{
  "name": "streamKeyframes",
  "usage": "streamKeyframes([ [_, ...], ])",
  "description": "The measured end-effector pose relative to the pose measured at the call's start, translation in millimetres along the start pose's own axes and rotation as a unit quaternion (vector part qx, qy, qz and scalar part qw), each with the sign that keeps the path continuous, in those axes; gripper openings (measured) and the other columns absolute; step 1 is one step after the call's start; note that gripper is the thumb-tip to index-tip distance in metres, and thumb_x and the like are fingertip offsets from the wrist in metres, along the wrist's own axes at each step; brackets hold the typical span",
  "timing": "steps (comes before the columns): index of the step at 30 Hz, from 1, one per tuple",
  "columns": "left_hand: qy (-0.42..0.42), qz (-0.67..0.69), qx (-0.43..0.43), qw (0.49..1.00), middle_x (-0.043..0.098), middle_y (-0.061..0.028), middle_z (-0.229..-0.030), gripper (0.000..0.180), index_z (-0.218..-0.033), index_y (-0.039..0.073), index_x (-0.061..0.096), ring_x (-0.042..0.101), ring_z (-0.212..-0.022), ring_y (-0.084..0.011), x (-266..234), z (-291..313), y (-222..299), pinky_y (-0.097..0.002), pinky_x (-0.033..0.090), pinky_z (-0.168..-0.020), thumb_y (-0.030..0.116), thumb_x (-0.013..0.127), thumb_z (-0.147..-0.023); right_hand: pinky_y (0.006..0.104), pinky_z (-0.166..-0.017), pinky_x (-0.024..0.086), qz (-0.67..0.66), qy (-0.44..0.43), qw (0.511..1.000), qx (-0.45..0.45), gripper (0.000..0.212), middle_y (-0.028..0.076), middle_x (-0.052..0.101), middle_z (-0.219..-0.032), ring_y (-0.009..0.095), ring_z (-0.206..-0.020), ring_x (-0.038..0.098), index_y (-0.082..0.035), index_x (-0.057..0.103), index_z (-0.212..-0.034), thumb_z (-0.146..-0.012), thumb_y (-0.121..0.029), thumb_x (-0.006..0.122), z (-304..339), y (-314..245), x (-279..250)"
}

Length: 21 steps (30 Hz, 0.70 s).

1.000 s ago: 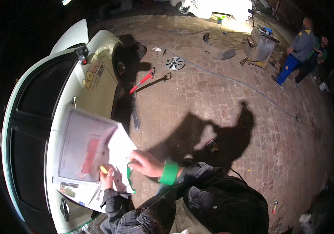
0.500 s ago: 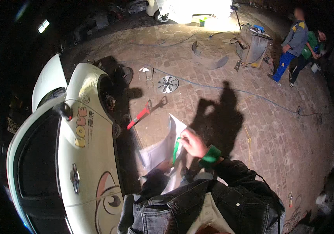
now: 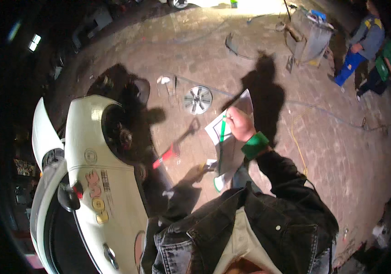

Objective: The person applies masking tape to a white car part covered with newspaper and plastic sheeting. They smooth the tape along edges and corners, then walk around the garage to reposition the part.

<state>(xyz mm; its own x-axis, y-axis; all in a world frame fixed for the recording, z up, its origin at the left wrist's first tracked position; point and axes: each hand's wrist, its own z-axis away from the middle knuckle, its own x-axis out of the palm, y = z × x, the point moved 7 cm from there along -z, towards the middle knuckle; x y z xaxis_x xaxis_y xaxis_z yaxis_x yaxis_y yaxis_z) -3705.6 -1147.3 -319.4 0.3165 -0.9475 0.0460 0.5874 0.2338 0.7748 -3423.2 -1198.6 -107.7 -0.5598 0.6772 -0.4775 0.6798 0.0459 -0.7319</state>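
Observation:
In front of me my right hand (image 3: 241,124) is closed around a green strip (image 3: 223,130) and the edge of a pale, creased sheet (image 3: 236,153). Whether it is paper or plastic film I cannot make out. One corner of the sheet rises above the hand, and its lower part hangs toward my legs, with green at its bottom end. My left hand (image 3: 199,172) is in shadow, lower and left of the sheet. Near its fingertips a small pale patch (image 3: 211,163) shows; the fingers are too dark and blurred to read. A green band (image 3: 255,145) circles my right wrist.
A white car (image 3: 95,164) with its front wheel exposed stands at my left. On the brick floor lie a red-handled tool (image 3: 165,156), a wheel cover (image 3: 198,100) and a hose (image 3: 323,114). A metal cabinet (image 3: 309,39) and two people (image 3: 364,39) are at the far right.
My right hand has moved away from me and slightly right, carrying the green strip and sheet. My left hand is now apart from the strip. The view has also shifted.

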Motion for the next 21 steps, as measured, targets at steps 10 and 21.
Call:
streamKeyframes([
  [10, 0.253, 0.086, 0.183, 0.946, 0.059, -0.0182, -0.121, 0.082, -0.135, -0.006, 0.036, 0.059, -0.115, -0.0234, -142, -234, 135, -0.0361, 0.046, -0.097, 0.020, 0.086, -0.075, 0.0410, -0.065, 0.045, 0.016, 0.024, 0.999, -0.016, 0.018, 0.016, 0.052, -0.078, 0.036, -0.073, 0.055, -0.004, 0.048, -0.088, -0.087, -0.008, 0.065, -282, 126, -17],
  [21, 0.166, 0.266, 0.159, 0.936, 0.066, -0.0097, -0.109, 0.033, -0.118, -0.003, 0.060, 0.061, -0.082, -0.0134, -341, -493, 360, -0.0264, 0.048, -0.064, 0.012, 0.068, -0.090, 0.0512, -0.060, 0.047, 0.186, 0.031, 0.982, -0.010, 0.019, 0.020, 0.061, -0.079, 0.044, -0.074, 0.061, -0.006, 0.045, -0.096, -0.094, -0.017, 0.061, -578, 237, -6],
])
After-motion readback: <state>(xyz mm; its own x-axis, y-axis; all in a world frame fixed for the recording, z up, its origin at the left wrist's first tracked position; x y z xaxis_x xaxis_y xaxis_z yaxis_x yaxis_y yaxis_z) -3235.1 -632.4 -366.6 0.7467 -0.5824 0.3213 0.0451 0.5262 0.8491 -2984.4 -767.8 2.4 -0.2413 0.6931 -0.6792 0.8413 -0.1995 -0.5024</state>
